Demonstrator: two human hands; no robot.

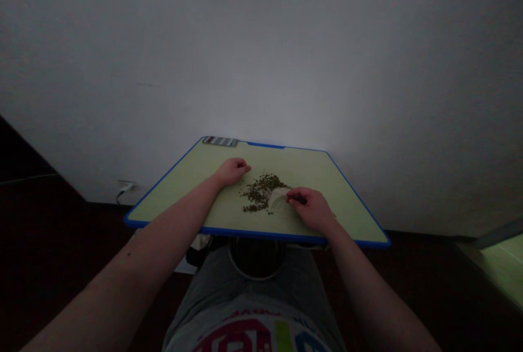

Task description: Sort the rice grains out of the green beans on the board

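Observation:
A pale green board with a blue rim (pixel 171 199) lies level in front of me. Small dark green-brown seeds or beans (pixel 261 191) are scattered in a loose heap near its middle. My left hand (pixel 232 171) rests on the board at the heap's upper left, its fingers curled and holding nothing visible. My right hand (pixel 310 209) is at the heap's right side, its fingertips pinching the edge of a curved white paper piece (pixel 278 199). A few dark grains lie by those fingers.
A striped flat packet (pixel 220 141) lies at the board's far edge. Below the near edge, a round metal-rimmed bowl (pixel 256 258) sits between my grey-clad legs (pixel 253 286). A plugged wall socket (pixel 126 186) and cable are at the left. A white wall rises behind.

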